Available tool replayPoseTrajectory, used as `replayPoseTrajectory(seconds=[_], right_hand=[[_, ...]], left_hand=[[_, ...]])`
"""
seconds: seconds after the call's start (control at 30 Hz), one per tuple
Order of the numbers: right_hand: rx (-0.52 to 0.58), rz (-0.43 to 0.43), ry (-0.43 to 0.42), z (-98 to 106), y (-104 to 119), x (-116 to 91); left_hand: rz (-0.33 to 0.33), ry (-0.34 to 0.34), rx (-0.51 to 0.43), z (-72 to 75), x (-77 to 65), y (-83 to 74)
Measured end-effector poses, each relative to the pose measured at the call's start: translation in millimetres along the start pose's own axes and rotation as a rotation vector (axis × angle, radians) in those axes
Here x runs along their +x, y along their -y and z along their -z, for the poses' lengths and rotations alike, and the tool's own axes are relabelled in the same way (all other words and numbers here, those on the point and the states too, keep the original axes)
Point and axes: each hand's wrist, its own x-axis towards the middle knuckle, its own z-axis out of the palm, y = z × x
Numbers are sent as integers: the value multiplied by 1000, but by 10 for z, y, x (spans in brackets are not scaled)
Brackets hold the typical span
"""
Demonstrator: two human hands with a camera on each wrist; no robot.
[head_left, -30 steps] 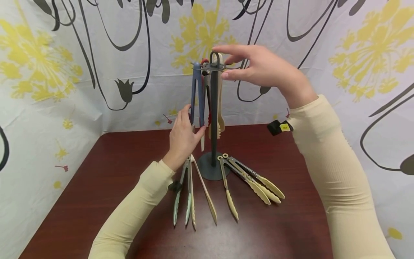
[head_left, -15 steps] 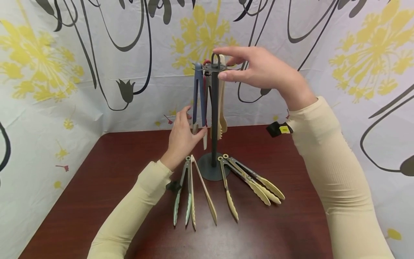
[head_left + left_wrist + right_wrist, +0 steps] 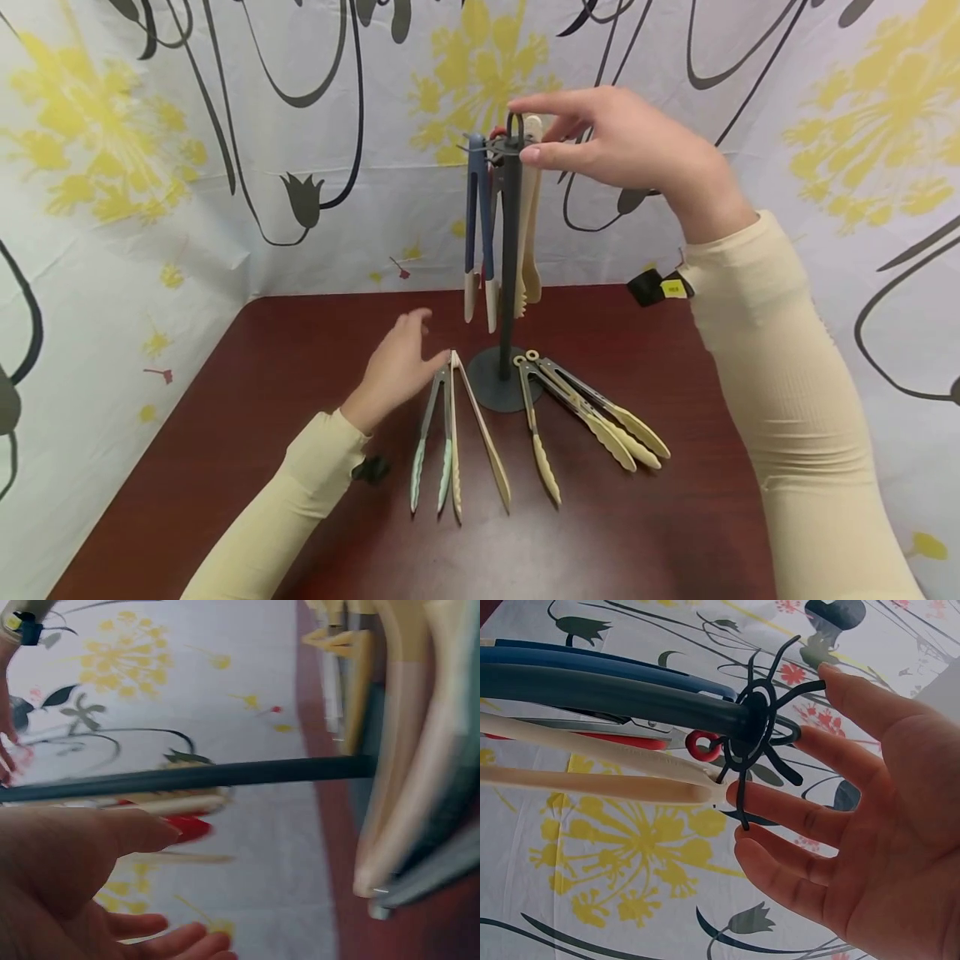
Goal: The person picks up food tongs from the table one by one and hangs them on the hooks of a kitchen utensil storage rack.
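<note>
A dark utensil rack [image 3: 510, 250] stands on the table, with hooks round its top. Blue tongs [image 3: 471, 196] with pale tips hang at its left. Beige wooden-looking tongs [image 3: 615, 780] and red-and-metal tongs [image 3: 641, 742] hang on it too. My right hand [image 3: 633, 146] touches the rack's top loop and hooks with spread fingertips. Low at the left, my left hand [image 3: 393, 367] holds nothing, its fingers loosely extended beside the mint-tipped tongs [image 3: 431, 442]. In the left wrist view, the left hand [image 3: 67, 870] is apart from the rack's pole [image 3: 247, 774].
Cream tongs [image 3: 487, 442] lie spread on the dark red table [image 3: 315, 517] beside the mint pair. Yellow-tipped tongs [image 3: 540, 454] lie in front of the rack base [image 3: 487, 387], with more yellow tongs [image 3: 637, 429] fanned rightward. A patterned cloth [image 3: 360, 242] hangs behind.
My left hand has moved away from the blue tongs, down and to the left. Those tongs now hang fully visible. The right hand stays at the rack's top.
</note>
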Motion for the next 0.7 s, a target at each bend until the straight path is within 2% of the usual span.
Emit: replayPoseTrajectory(seconds=[0.17, 0.3, 0.5, 0.7], right_hand=[[-8, -10, -13, -1, 18, -4], [-19, -9, -28, -12, 18, -14], [-34, -15, -50, -15, 13, -26], [-49, -25, -58, -26, 22, -30]], left_hand=[[38, 184, 118, -214, -107, 224], [59, 290, 160, -334, -196, 285], [57, 360, 151, -440, -248, 330], [74, 391, 126, -486, -289, 331]])
